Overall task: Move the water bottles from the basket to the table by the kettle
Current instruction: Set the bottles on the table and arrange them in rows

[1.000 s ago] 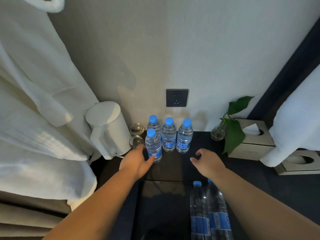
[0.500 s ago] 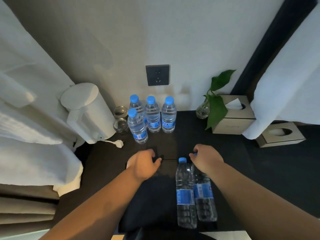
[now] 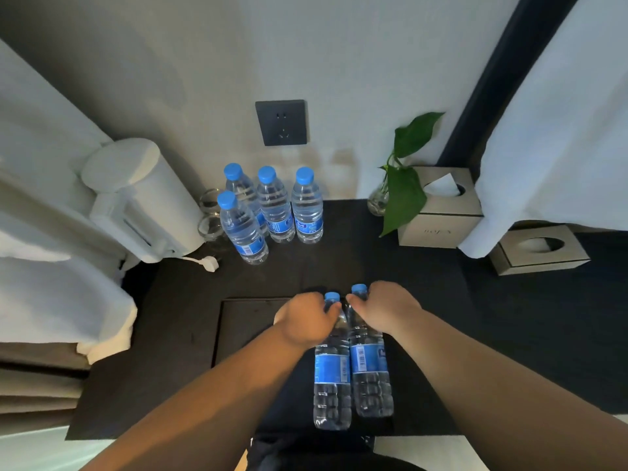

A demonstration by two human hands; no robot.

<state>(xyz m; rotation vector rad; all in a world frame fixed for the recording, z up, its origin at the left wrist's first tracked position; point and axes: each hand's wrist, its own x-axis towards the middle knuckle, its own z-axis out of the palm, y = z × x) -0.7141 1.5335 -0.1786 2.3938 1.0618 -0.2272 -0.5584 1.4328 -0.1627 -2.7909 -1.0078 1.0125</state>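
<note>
Two clear water bottles with blue caps and labels stand side by side in the dark basket (image 3: 238,334) below the table. My left hand (image 3: 307,319) grips the neck of the left bottle (image 3: 332,375). My right hand (image 3: 385,309) grips the neck of the right bottle (image 3: 370,365). Several more bottles (image 3: 272,205) stand upright on the dark table (image 3: 356,260), just right of the white kettle (image 3: 136,198).
Two small glasses (image 3: 209,212) sit between kettle and bottles; the kettle's plug (image 3: 207,263) lies on the table. A plant in a glass vase (image 3: 401,185) and two tissue boxes (image 3: 441,212) stand at right. White robes hang on both sides.
Both hands drew back from the table down to the basket and closed on the necks of the two bottles there. The view tilted downward.
</note>
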